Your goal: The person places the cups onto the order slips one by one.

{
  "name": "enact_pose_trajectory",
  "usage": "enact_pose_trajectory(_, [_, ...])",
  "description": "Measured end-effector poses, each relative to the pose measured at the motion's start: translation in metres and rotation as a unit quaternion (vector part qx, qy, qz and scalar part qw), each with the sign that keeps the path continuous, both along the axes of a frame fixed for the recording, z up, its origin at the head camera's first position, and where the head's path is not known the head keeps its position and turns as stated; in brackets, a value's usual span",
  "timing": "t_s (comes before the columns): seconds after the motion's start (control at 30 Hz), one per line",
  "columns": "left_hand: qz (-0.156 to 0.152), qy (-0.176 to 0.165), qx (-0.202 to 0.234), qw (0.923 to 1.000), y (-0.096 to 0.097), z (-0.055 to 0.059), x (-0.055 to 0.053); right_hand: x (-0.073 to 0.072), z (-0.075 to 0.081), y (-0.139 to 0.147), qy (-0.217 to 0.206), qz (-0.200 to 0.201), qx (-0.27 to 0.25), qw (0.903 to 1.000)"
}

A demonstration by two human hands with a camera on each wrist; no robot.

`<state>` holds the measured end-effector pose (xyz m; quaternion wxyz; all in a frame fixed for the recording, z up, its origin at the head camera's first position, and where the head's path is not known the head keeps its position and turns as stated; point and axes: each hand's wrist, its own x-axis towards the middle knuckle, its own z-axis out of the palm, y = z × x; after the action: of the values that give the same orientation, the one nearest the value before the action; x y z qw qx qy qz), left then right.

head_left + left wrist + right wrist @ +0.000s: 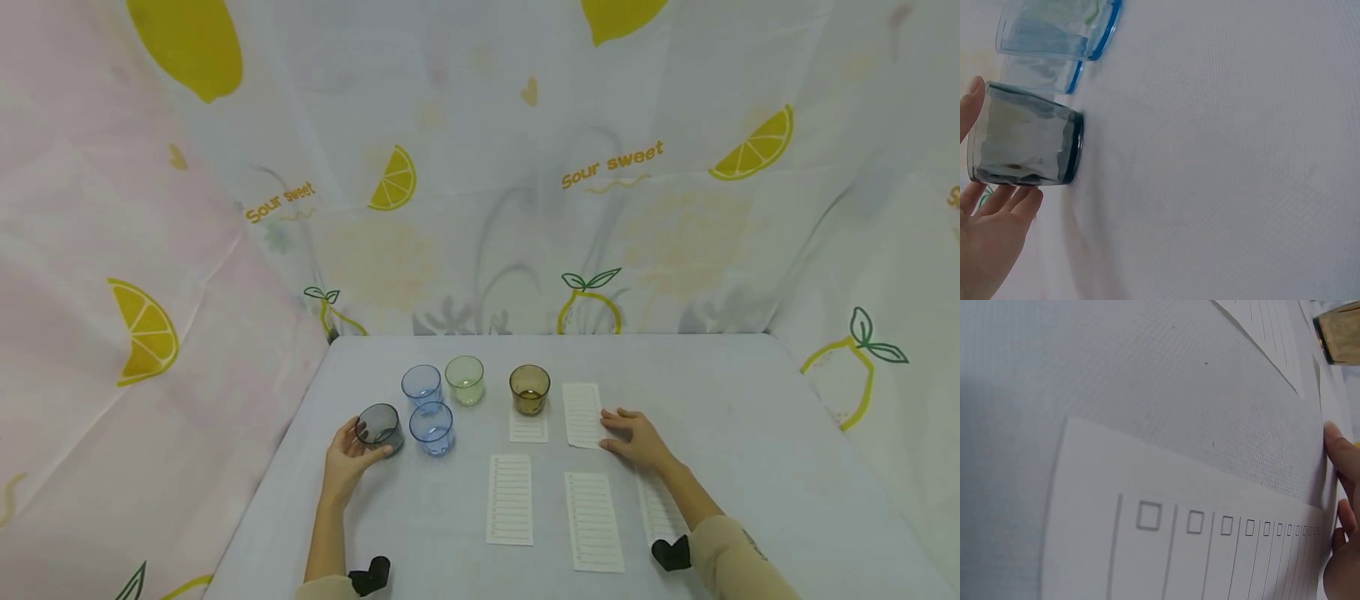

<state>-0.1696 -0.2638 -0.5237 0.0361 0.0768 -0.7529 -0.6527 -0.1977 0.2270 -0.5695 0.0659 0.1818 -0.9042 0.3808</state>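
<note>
My left hand [347, 463] grips a smoky grey glass [378, 432] at the left, thumb on one side and fingers on the other. The left wrist view shows this grey glass [1029, 137] upright at the white cloth, between thumb and fingertips. My right hand [639, 439] touches the right edge of a lined paper sheet [582, 417], its thumb and fingers spread apart. In the right wrist view, the right thumb [1338, 447] lies at a paper's edge; the other fingertips are partly hidden.
Two blue glasses [432, 432] and a green glass [465, 382] stand right of the grey one. An amber glass [529, 392] stands on a sheet [528, 429]. Nearer lie more lined sheets [510, 500], one [660, 508] under the right forearm. A lemon-print curtain [480, 208] encloses the table.
</note>
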Motion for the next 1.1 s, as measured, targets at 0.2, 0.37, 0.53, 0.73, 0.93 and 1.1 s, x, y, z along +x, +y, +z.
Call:
enact_pose_trajectory(0.2, [0.011, 0.023, 0.001, 0.9997, 0.005, -0.004, -0.004, 0.001, 0.001, 0.000, -0.028, -0.010, -0.005, 0.9995])
enact_pose_trajectory(0.37, [0.023, 0.032, -0.001, 0.9992, 0.006, -0.006, -0.006, 0.001, 0.002, -0.001, -0.034, -0.013, -0.007, 0.9993])
enact_pose_trajectory(0.53, [0.033, 0.029, 0.001, 0.9990, 0.007, -0.004, -0.006, 0.002, 0.003, -0.001, -0.037, -0.012, -0.005, 0.9992])
enact_pose_trajectory(0.73, [0.038, 0.034, -0.010, 0.9987, 0.005, 0.004, -0.006, 0.004, 0.005, -0.001, -0.038, -0.010, -0.003, 0.9992])
enact_pose_trajectory(0.93, [0.032, 0.044, -0.008, 0.9985, 0.003, 0.016, -0.008, 0.005, 0.007, -0.002, -0.038, -0.009, -0.004, 0.9992])
enact_pose_trajectory(1.1, [0.034, 0.047, 0.016, 0.9982, 0.005, 0.027, -0.012, 0.006, 0.007, -0.002, -0.038, -0.009, -0.002, 0.9992])
